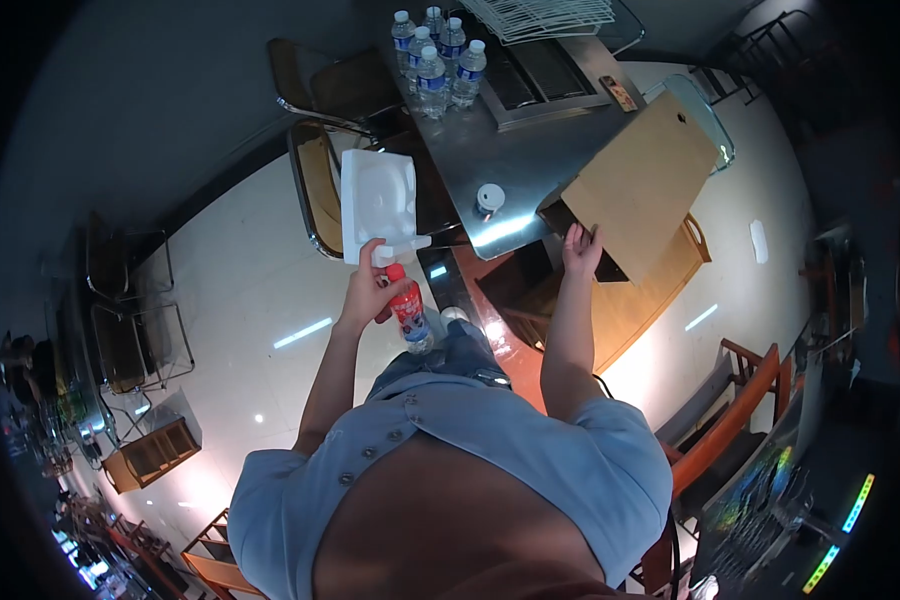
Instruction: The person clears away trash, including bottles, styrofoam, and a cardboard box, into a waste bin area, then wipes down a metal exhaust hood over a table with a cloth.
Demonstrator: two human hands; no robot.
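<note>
Bottle (410,312) with a red cap and red label sits in the person's left hand (368,297), left of the frame's centre, the fingers curled about its upper part. The same hand's forefinger reaches up to the lower edge of a white foam tray (380,200), which stands just above it in the frame, beside a chair (316,185). Right of centre, the right hand (582,255) has its fingers bent over the near edge of a brown cardboard box (645,175), pinching it at the corner of the grey desk (445,155). From here I see a lidded cup (489,200) near that edge, six water bottles (431,85) at upper centre, and a wire rack (540,18) at the top.
</note>
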